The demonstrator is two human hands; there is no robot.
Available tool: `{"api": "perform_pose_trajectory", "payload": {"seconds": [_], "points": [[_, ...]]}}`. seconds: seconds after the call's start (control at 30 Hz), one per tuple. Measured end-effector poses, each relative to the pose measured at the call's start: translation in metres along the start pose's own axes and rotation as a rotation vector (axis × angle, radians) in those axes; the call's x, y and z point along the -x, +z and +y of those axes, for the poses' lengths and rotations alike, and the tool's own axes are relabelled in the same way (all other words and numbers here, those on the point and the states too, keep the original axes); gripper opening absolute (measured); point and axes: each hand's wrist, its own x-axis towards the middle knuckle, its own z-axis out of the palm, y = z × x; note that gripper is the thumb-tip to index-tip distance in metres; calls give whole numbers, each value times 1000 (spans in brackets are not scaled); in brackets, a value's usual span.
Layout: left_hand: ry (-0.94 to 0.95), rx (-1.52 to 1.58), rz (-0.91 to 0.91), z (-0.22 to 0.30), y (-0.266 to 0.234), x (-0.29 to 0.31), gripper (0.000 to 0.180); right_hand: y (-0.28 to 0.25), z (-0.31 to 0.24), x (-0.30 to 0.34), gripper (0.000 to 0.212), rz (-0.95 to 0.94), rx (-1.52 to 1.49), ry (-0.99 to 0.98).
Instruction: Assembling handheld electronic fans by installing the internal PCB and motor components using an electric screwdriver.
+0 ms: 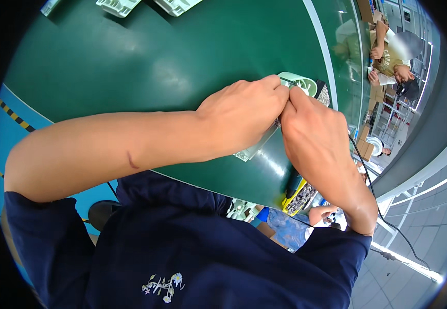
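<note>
We see our left hand [244, 116] and right hand [313, 136] brought together over the green table [130, 67], thumbs touching at the top, both closed around a pale, flat plastic part [254, 149]. Most of the part is hidden under the fingers; only its lower corner pokes out beneath the left hand, and what may be its upper end shows as a pale rounded rim [300, 82] just past the fingertips. From those two visible bits, its long axis seems to run diagonally, from lower left up toward upper right, lying low against the table. Just beyond the rim lies a small dark tray [323, 94] of tiny bits. Another person [396, 64] sits far off at the right.
</note>
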Motion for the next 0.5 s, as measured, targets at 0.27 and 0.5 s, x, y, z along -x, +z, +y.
{"api": "perform_pose_trajectory", "payload": {"seconds": [0.27, 0.5], "points": [[-46, 145, 61, 4, -4, -8, 47, 22, 1, 20, 11, 93, -152, 189], [-20, 208, -12, 9, -11, -8, 46, 57, 14, 53, 11, 283, -687, 251]]}}
